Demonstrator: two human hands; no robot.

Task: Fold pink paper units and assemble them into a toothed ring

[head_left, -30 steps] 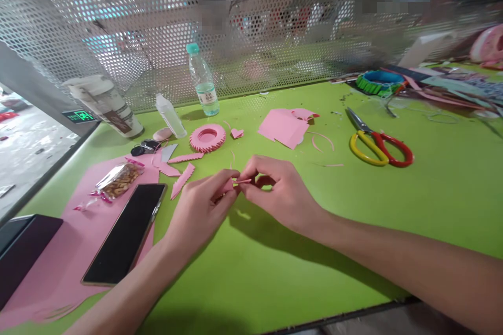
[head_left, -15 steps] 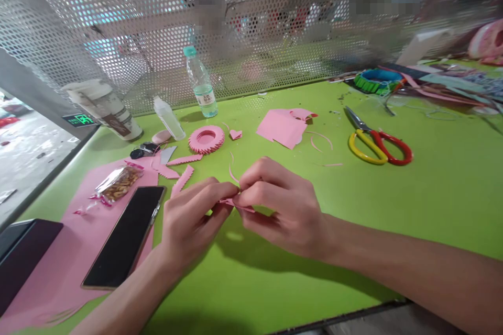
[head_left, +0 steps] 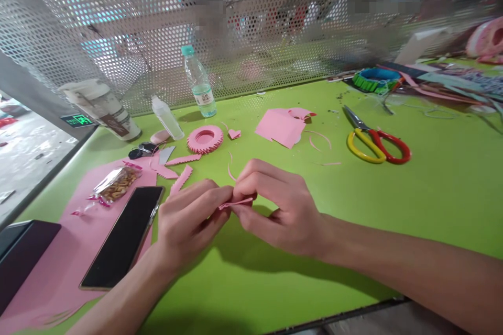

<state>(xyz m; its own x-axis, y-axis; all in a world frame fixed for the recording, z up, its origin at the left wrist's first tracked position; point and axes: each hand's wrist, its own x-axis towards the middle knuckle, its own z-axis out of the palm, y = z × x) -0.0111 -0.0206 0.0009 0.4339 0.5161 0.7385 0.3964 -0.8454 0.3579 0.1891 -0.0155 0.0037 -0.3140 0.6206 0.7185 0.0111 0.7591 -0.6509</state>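
My left hand (head_left: 188, 220) and my right hand (head_left: 281, 207) meet above the green table, pinching a narrow pink paper strip (head_left: 236, 203) between their fingertips. Part of the strip is hidden by my fingers. Just beyond my left hand lie fringed pink paper strips (head_left: 181, 180). Farther up sits a pink paper ring with a zigzag edge (head_left: 205, 139), and a small pink paper heart (head_left: 234, 134) lies to its right. A black smartphone (head_left: 121, 238) rests on a pink sheet (head_left: 58, 267) below my left wrist.
Red-and-yellow-handled scissors (head_left: 377, 138) and pink paper offcuts (head_left: 281, 127) lie to the right. A water bottle (head_left: 199, 82), glue bottle (head_left: 167, 118), paper cup (head_left: 102, 110) and snack packet (head_left: 117, 184) stand or lie on the far left. A perforated metal screen (head_left: 243, 26) backs the table.
Both hands have shifted slightly, and the strip now shows more plainly between my fingertips. The view has drifted a little, moving the tabletop items slightly left.
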